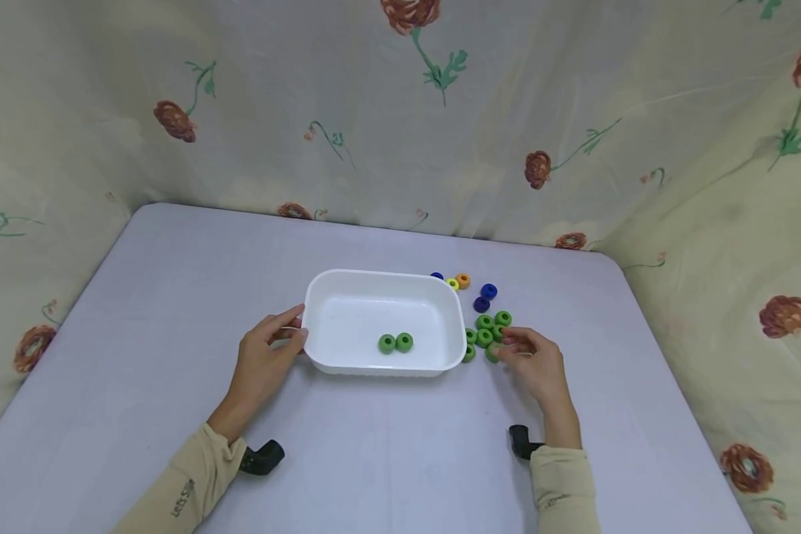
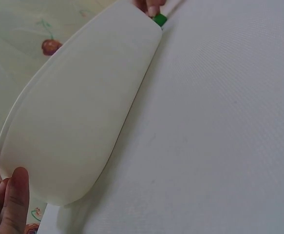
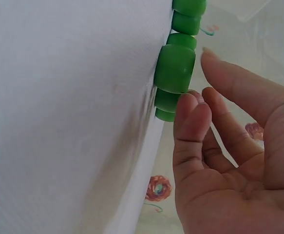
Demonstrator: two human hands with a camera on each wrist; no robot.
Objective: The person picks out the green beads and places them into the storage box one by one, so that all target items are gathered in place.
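A white rectangular tray (image 1: 384, 370) sits mid-table with two green beads (image 1: 404, 342) inside. My left hand (image 1: 267, 363) touches the tray's left end from outside, index finger by the rim and thumb (image 2: 19, 192) against the outer wall. Right of the tray lies a cluster of green beads (image 1: 484, 338), round with wide holes. Over that cluster's right edge is my right hand (image 1: 534, 363), its thumb and fingers apart. In the right wrist view its fingertips are right beside a large green bead (image 3: 175, 69), with nothing between thumb and fingers.
Behind the green cluster lie dark blue beads (image 1: 489, 291), an orange bead (image 1: 463, 280) and a yellow bead (image 1: 452, 284); another blue one is partly hidden by the tray. Floral cloth (image 1: 374, 170) hangs behind the white-covered table (image 1: 227, 252). Black wrist mounts (image 1: 263, 458) protrude by both sleeves.
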